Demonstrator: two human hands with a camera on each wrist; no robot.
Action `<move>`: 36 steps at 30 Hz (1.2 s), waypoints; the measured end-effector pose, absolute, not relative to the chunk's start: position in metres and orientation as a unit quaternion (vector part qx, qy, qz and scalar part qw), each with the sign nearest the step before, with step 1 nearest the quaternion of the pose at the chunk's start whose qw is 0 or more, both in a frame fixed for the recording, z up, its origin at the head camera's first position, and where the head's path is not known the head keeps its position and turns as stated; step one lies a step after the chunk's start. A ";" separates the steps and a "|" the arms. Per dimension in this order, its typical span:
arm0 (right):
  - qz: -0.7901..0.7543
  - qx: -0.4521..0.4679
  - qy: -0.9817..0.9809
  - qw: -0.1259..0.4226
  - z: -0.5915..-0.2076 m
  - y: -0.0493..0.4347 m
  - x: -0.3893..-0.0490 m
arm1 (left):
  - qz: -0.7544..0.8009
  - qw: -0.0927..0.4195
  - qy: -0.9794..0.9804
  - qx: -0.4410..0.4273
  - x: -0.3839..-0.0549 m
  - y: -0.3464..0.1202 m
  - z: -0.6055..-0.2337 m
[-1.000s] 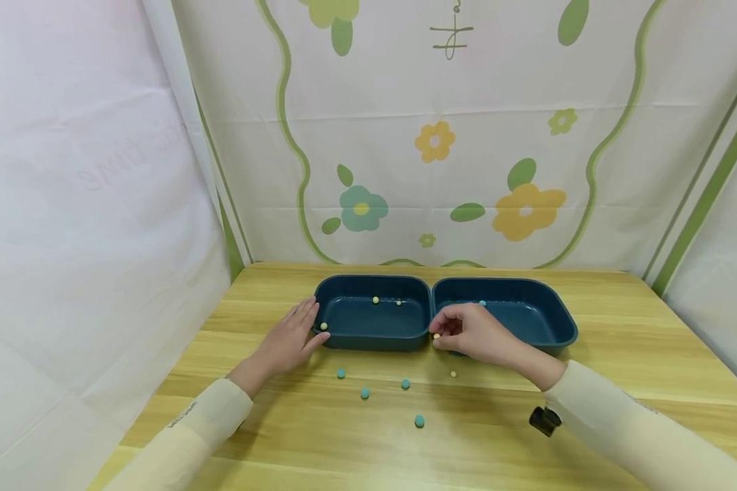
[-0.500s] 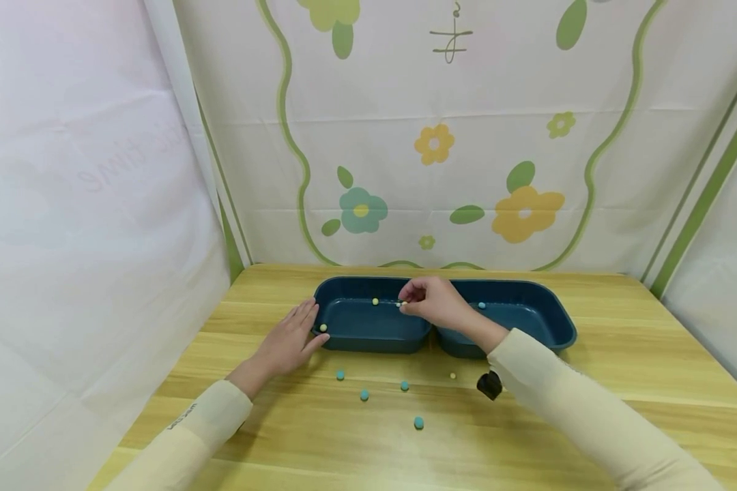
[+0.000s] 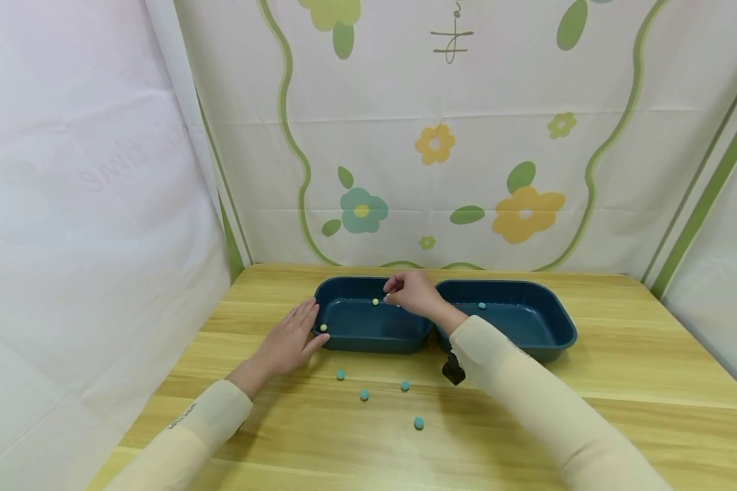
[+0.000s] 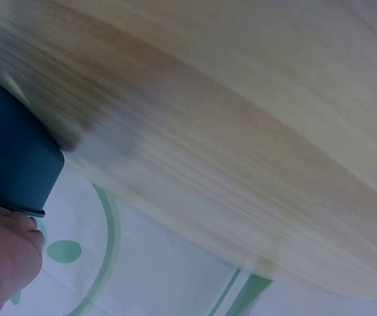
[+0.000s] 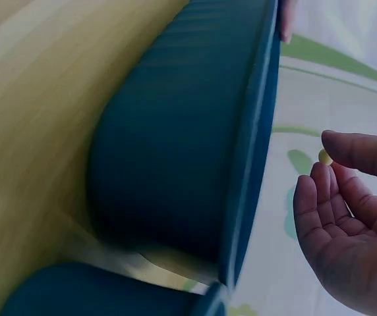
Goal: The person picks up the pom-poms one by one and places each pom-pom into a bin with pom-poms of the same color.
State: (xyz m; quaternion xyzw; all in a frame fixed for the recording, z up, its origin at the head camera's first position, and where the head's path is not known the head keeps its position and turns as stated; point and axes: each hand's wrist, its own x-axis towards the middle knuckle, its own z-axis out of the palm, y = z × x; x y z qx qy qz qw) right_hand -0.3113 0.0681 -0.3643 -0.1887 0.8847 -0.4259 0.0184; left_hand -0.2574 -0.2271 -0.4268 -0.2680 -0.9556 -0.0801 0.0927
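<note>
My right hand point(image 3: 413, 294) is over the right part of the left dark blue tray point(image 3: 362, 344). Between its thumb and fingertips it pinches a small yellow ball point(image 5: 325, 157), plainest in the right wrist view. Inside that tray lie a yellow ball point(image 3: 375, 301) toward the back and a greenish-yellow one at the left end; another ball is mostly hidden by the right hand. My left hand point(image 3: 288, 341) rests at the tray's left end, fingers extended along the rim and thumb at the front corner.
A second dark blue tray point(image 3: 568, 333) adjoins on the right, with one blue ball point(image 3: 482, 306) in it. Several blue balls, one of them the nearest ball point(image 3: 419, 423), lie on the wooden table point(image 3: 319, 443) before the trays. A printed cloth point(image 3: 368, 136) hangs behind.
My right hand has moved left with the yellow ball, from the gap between the trays to over the left tray. The forearm now covers a yellow ball on the table. My left hand stays put.
</note>
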 end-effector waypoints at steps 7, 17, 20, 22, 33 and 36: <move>-0.419 -0.178 0.890 0.011 -0.377 0.060 -0.321 | -0.082 0.094 -0.955 -0.268 -0.257 -0.227 -0.427; -0.407 -0.148 0.901 0.025 -0.384 0.055 -0.325 | -0.083 0.094 -0.955 -0.270 -0.257 -0.227 -0.427; -0.403 -0.149 0.903 0.023 -0.386 0.054 -0.327 | -0.083 0.093 -0.955 -0.270 -0.257 -0.227 -0.427; -0.402 -0.150 0.903 0.022 -0.386 0.053 -0.327 | -0.083 0.091 -0.955 -0.270 -0.257 -0.227 -0.427; -0.411 -0.152 0.898 0.032 -0.385 0.051 -0.324 | -0.084 0.090 -0.955 -0.269 -0.255 -0.226 -0.425; -0.403 -0.152 0.902 0.034 -0.381 0.053 -0.323 | -0.091 0.090 -0.955 -0.268 -0.255 -0.226 -0.424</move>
